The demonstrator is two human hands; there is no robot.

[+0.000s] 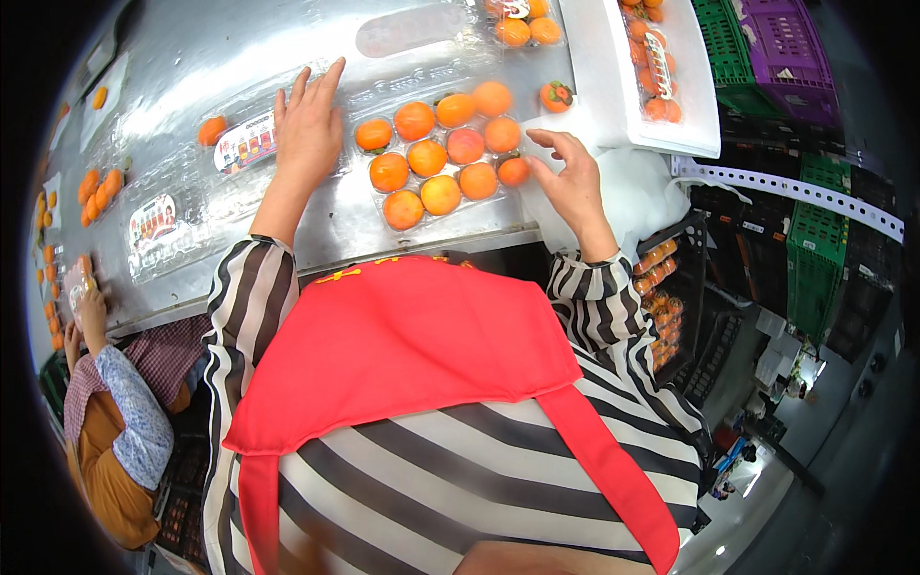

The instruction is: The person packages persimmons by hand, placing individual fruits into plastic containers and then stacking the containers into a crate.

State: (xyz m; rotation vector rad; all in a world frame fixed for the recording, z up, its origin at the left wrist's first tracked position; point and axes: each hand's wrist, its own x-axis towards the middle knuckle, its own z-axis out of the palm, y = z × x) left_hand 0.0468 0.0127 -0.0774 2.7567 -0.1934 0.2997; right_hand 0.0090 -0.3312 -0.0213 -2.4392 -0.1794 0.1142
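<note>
Several orange persimmons (428,158) sit in the cups of a clear plastic tray in front of me on the metal table (445,231). My right hand (575,180) is at the tray's right end, fingers apart. Its thumb is beside the last persimmon (513,172); whether they touch I cannot tell. Left of the tray, my left hand (310,133) reaches over clear plastic packaging with its fingers spread, holding nothing. A printed label (246,142) on clear plastic is partly behind that hand. One loose persimmon (556,96) lies beyond my right hand.
A filled clear pack (523,30) stands at the back, near a white foam box (672,136) holding packed persimmons. Empty labelled clamshells (154,219) lie to the left. A co-worker's hand (92,313) holds a pack at far left. Black crates (675,302) of fruit stand at right.
</note>
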